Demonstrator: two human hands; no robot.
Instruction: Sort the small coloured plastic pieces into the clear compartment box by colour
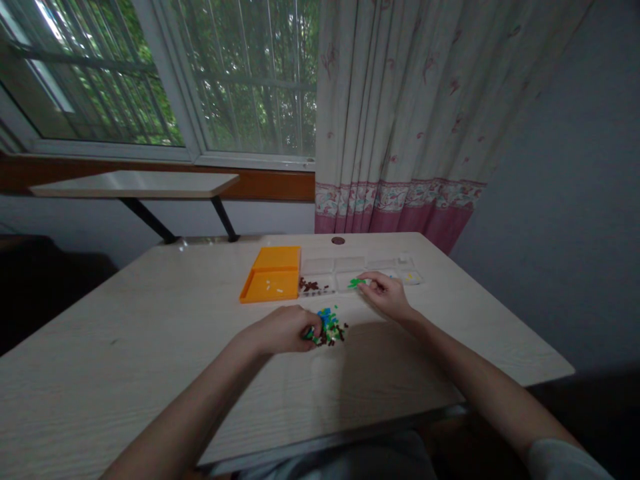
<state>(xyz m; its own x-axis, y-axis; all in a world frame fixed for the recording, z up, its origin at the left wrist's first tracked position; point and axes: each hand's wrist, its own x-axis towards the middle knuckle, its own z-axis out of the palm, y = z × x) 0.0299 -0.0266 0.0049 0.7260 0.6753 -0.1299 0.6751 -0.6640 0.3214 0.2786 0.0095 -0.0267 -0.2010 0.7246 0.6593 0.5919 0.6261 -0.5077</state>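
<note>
Bead pile [331,329] touching left fingers [309,331], right fingers [371,281] at tray [350,263]

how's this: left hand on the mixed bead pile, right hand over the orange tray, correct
No: the head view shows the right hand at the clear compartment tray, not the orange tray. The left hand is on the mixed bead pile.

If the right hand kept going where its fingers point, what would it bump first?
Probably the small green pieces in the clear plastic divided tray; the right hand points left at them, though depth is unclear.
</note>
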